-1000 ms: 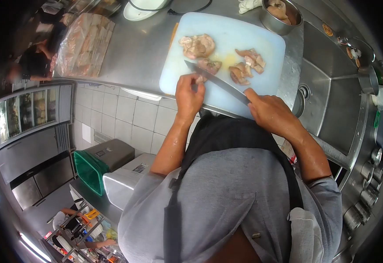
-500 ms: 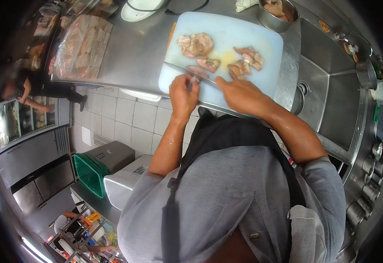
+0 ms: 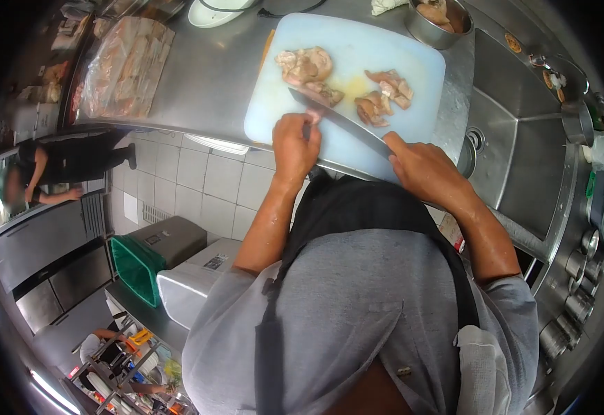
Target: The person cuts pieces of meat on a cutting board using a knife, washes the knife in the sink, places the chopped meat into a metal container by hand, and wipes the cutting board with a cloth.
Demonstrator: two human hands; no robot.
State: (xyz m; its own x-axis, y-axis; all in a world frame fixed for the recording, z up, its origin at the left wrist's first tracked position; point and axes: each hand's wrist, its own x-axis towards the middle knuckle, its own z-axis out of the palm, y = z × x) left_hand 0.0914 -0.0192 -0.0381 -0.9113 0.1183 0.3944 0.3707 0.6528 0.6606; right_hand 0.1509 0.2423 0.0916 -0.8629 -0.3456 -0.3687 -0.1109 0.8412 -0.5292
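My right hand (image 3: 423, 169) grips the handle of a long kitchen knife (image 3: 352, 128), its blade slanting up and left over the white cutting board (image 3: 347, 152). My left hand (image 3: 295, 149) is closed, with its fingertips at a small piece of raw meat (image 3: 314, 115) beside the blade. It looks like raw chicken, partly covered by the fingers and the knife. Beyond the blade tip lies a larger lump of meat (image 3: 305, 66) at the board's upper left. Several cut pieces (image 3: 378, 104) form a loose group on the right side of the board.
A metal pot (image 3: 440, 24) with more meat stands behind the board, and a steel sink (image 3: 530, 149) is at the right. A bagged pack of meat (image 3: 129, 69) lies on the counter's left. On the floor side stands a green-lined bin (image 3: 139, 266). Another person (image 3: 60, 162) is at far left.
The knife and my right hand have moved right and down, the blade now angled more steeply. My left hand stays near the board's edge. The other person at left has bent toward the fridge.
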